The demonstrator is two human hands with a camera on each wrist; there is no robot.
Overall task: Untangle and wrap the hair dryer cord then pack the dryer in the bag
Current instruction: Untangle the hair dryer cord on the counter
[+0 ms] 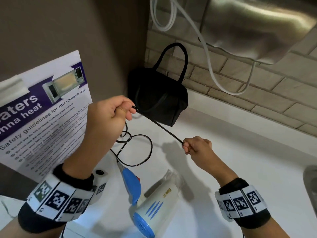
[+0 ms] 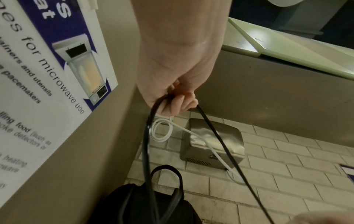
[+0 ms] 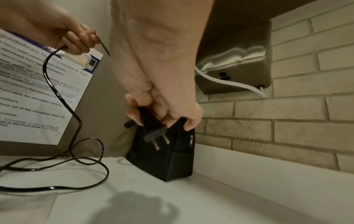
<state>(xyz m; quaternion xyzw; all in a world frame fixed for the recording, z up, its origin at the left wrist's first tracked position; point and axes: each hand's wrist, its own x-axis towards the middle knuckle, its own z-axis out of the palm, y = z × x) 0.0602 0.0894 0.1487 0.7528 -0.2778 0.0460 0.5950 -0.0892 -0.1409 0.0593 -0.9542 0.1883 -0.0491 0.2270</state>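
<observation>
A white and blue hair dryer [image 1: 154,201] lies on the white counter [image 1: 240,169] near me. Its black cord [image 1: 159,125] runs taut between my two hands, with loose loops [image 1: 137,148] lying on the counter below. My left hand [image 1: 113,112] pinches the cord up near the poster. My right hand [image 1: 197,146] grips the cord's end, and in the right wrist view its fingers are curled round the black two-pin plug [image 3: 153,128]. A black zip bag [image 1: 159,97] with a loop handle stands open against the corner, behind the taut cord.
A microwave safety poster [image 1: 42,107] hangs on the left wall. A steel hand dryer [image 1: 253,26] with a white cable [image 1: 209,57] is mounted on the brick wall above the counter. A metal rim [image 1: 310,182] shows at the right edge.
</observation>
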